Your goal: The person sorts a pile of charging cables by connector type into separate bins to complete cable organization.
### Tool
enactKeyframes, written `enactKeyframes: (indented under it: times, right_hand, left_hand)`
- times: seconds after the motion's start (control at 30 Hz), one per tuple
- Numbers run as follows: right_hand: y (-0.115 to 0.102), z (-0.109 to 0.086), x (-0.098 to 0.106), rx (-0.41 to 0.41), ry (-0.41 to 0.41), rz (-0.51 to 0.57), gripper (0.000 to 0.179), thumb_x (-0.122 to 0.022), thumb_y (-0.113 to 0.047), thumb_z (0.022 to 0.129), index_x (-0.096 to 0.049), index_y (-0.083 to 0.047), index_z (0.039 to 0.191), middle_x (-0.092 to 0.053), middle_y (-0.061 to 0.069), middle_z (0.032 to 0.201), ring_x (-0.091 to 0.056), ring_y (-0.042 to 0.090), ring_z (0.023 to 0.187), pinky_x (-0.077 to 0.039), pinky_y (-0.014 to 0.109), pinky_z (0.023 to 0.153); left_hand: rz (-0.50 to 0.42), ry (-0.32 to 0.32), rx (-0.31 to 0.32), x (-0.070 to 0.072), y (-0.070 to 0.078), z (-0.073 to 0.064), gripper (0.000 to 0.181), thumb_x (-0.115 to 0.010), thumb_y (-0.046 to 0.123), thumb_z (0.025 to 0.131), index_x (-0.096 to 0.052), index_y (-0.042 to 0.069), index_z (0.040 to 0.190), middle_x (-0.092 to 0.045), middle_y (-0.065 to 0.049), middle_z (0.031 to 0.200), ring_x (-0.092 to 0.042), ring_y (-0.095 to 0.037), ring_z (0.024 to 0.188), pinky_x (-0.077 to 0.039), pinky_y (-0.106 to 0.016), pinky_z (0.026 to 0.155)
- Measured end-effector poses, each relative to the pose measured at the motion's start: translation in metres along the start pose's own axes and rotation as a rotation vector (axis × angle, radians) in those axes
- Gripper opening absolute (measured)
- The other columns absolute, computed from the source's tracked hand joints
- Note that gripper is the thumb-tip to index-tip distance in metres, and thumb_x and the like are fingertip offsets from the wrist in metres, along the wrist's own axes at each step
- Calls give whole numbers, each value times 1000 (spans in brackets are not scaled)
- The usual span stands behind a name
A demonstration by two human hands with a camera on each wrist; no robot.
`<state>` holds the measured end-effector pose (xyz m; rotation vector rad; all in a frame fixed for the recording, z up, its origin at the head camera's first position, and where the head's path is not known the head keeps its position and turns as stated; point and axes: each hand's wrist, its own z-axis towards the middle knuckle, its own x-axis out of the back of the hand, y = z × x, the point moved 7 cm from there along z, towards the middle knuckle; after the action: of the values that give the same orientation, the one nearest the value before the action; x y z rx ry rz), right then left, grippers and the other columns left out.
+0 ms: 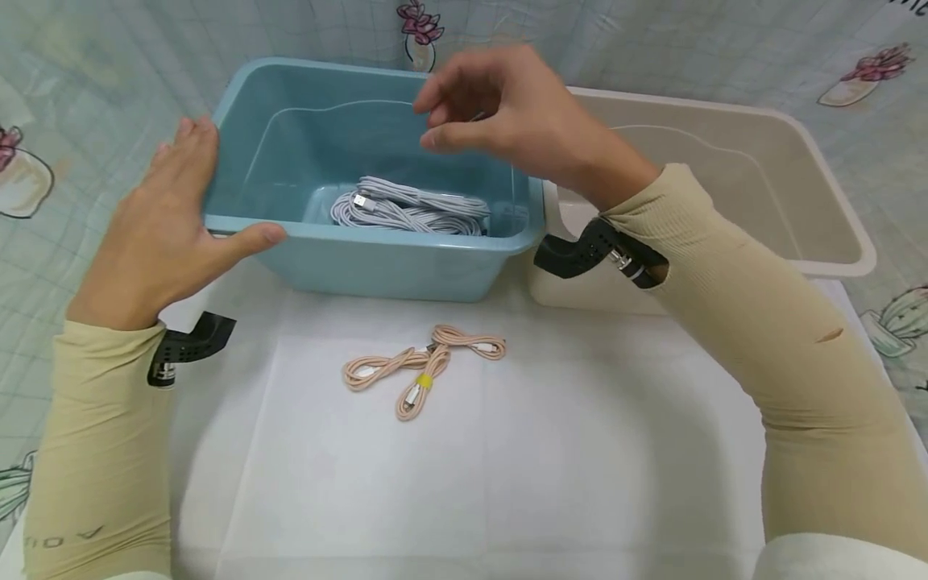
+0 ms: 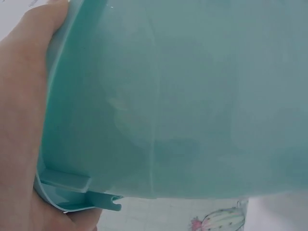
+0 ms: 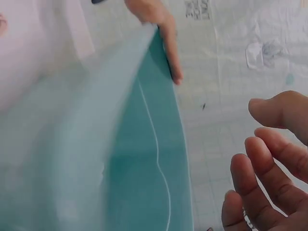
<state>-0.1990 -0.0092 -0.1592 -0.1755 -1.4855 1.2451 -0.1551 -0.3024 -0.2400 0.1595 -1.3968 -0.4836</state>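
Note:
My left hand [image 1: 163, 221] rests on the near left corner of the blue plastic bin [image 1: 377, 262], its fingers straight along the left side and its thumb along the front rim. The left wrist view shows the hand beside the bin wall [image 2: 168, 96]. Raised over the bin's right part, my right hand [image 1: 507, 109] has loosely bent fingers and holds nothing; the right wrist view shows its separated fingertips [image 3: 243, 173]. Coiled grey-white USB cables [image 1: 406, 208] lie on the bin's floor. Three coiled beige cables [image 1: 424, 366] lie on the white table in front of the bin, one with a yellow band.
A beige bin [image 1: 783, 201] stands right of the blue one, partly hidden by my right forearm. Both stand at the back of the white-covered table [image 1: 471, 483]. Behind them hangs a sheet [image 1: 652, 48] printed with potted plants.

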Motion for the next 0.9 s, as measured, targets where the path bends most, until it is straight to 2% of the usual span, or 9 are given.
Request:
enactKeyframes:
  times: [0.17, 0.3, 0.4, 0.53, 0.7, 0.8, 0.9]
  right_hand:
    - [-10, -25, -17, 63, -93, 0, 23, -73, -17, 87, -70, -14, 109, -65, 0, 98, -60, 13, 90, -53, 23, 79]
    - [-17, -48, -33, 115, -130, 53, 20, -75, -14, 84, -71, -12, 104, -68, -1, 93, -62, 11, 83, -54, 25, 76]
    - [-20, -66, -46, 152, -153, 65, 20, -76, -15, 83, -71, -13, 102, -69, -2, 92, -63, 8, 82, -56, 25, 79]
    - [-21, -86, -54, 225, -121, 39, 17, -76, -14, 83, -72, -14, 99, -69, -6, 91, -63, 2, 85, -57, 22, 81]
    - [-18, -107, -61, 287, -111, 40, 14, -76, -15, 83, -72, -16, 97, -70, -9, 91, -63, 0, 86, -57, 20, 80]
    - [-10, -116, -69, 264, -136, 30, 15, -76, -17, 83, -72, -18, 97, -70, -10, 92, -62, 0, 86, -56, 19, 80]
    - [2, -124, -78, 226, -152, 29, 15, -76, -18, 83, -72, -18, 97, -70, -10, 93, -62, 2, 85, -56, 19, 78]
  left_hand:
    - [-3, -66, -37, 1, -4, 1, 104, -62, 55, 85, 5, 19, 156, 6, 3, 164, 10, -17, 155, 6, -43, 129]
    - [67, -129, -74, 5, -2, 4, 105, -59, 57, 87, 9, 17, 156, 10, -1, 164, 11, -24, 154, 8, -46, 128]
    - [122, -140, -118, 14, 6, 10, 105, -59, 60, 86, 4, 15, 157, 5, -4, 165, 6, -30, 155, 5, -47, 128]
    - [206, -155, -237, 22, 30, 29, 105, -60, 63, 85, -4, 12, 158, -2, -6, 166, 1, -34, 155, 1, -47, 128]
    - [346, -167, -367, 25, 66, 60, 107, -53, 73, 83, -9, 10, 158, -7, -13, 165, -5, -41, 153, -4, -54, 127]
    - [392, -176, -416, 25, 86, 80, 103, -47, 76, 85, -12, 11, 158, -12, -16, 165, -8, -42, 153, -6, -56, 126]
    - [424, -209, -443, 23, 105, 99, 100, -41, 76, 87, -14, 11, 157, -10, -18, 164, -9, -46, 151, -6, -60, 124]
